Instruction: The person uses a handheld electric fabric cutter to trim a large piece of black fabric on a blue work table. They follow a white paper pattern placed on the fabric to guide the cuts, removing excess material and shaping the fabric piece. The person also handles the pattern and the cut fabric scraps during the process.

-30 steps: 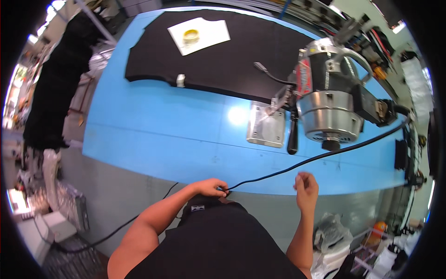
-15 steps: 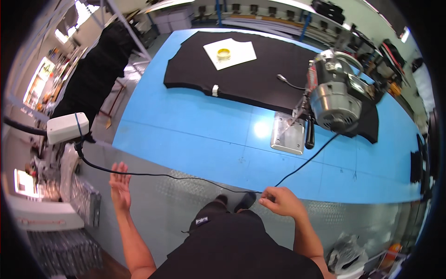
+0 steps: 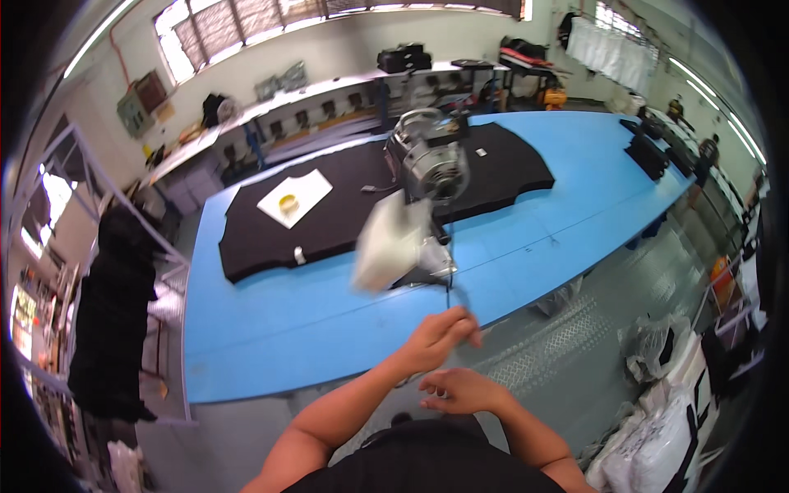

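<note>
Over the blue table's near edge my left hand (image 3: 444,338) is closed, its fingers slightly blurred. A black power cable (image 3: 449,294) runs from the cloth-cutting machine (image 3: 434,168) down to this hand. My right hand (image 3: 462,389), with a ring on it, is just below and nearer to me, fingers curled; what it holds is hidden. The white plug box (image 3: 386,246), smeared by motion, hangs above the table in front of the machine and partly hides its metal base plate (image 3: 436,261). The machine stands at a stack of black fabric (image 3: 353,177).
On the fabric lie a white pattern sheet (image 3: 308,193) and a yellow tape roll (image 3: 288,205). A white clip (image 3: 299,255) sits at the stack's near edge. Black cloth (image 3: 115,312) hangs from a rack on the left. Plastic-wrapped bundles (image 3: 649,423) are on the right.
My view has turned right. My left hand has moved from the far left across to beside the right hand and closed. The white box has swung from the left to in front of the machine.
</note>
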Motion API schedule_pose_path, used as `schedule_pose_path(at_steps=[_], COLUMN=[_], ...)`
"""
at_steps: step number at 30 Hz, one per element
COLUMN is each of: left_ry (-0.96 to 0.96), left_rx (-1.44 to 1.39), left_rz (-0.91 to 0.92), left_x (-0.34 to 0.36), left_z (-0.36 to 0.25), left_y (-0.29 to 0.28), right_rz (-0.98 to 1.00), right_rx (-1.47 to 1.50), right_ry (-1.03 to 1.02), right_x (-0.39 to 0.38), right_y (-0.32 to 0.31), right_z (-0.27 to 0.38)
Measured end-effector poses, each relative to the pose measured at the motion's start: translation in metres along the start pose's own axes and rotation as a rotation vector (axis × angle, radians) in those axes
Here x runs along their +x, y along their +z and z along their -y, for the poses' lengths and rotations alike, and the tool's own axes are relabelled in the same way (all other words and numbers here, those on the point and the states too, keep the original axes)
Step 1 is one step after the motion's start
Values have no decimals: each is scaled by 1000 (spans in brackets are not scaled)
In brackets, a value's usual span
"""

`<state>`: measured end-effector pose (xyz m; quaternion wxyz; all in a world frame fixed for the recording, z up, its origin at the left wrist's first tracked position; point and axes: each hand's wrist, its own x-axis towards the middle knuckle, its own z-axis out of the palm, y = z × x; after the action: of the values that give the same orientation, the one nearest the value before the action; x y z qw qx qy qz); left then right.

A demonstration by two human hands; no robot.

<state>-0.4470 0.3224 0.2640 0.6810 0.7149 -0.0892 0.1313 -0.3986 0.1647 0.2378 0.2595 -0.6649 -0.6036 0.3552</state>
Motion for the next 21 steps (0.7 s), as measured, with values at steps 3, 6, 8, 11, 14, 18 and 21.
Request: schedule_pose_path(at_steps=[3, 6, 8, 11, 14, 18, 21], left_ry=[94, 144, 125, 37, 76, 55, 147], left_rx=[33, -5, -117, -74, 3, 175, 132], left_rz=[63, 110, 124, 159, 218, 270, 161], left_x=[87, 181, 246, 339, 389, 399, 357], left_z=[9, 21, 32, 73, 88, 126, 145], left_y=[70, 148, 207, 278, 356, 393, 392], right_rz=[-163, -252, -343, -417, -470, -403, -433], right_rx=[14, 70, 171, 263, 255, 249, 194], right_ry=[77, 152, 226, 369, 513, 553, 446], right_x=[-33, -71, -108, -156, -204, -206, -186], right_y=[10, 25, 30, 31, 17, -16, -16], right_z=[-39, -79, -102, -124, -145, -147, -179])
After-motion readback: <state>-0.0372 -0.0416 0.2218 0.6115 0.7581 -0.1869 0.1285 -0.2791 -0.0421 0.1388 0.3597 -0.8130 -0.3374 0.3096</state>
